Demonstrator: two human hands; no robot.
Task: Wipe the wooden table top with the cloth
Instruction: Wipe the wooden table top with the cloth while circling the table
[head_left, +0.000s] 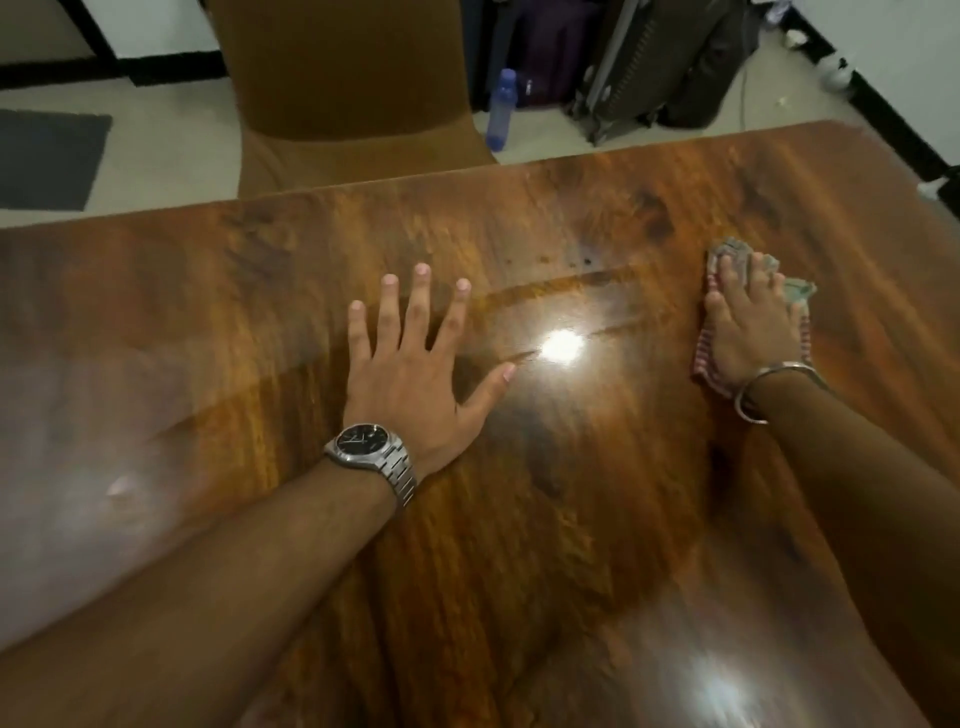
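Note:
The glossy wooden table top (597, 467) fills most of the view. My left hand (415, 364) lies flat on it near the middle, fingers straight and spread, a steel watch on the wrist. My right hand (748, 322) presses flat on a crumpled red-and-white striped cloth (701, 371) at the right side of the table. The fingers lie straight over the cloth, and a metal bangle sits on that wrist. Most of the cloth is hidden under the hand.
A brown covered chair (348, 88) stands behind the table's far edge. A purple bottle (501, 109) and dark suitcases (649, 67) sit on the floor beyond. A dark mat (47, 156) lies at far left. Lamp glare shows on the wood.

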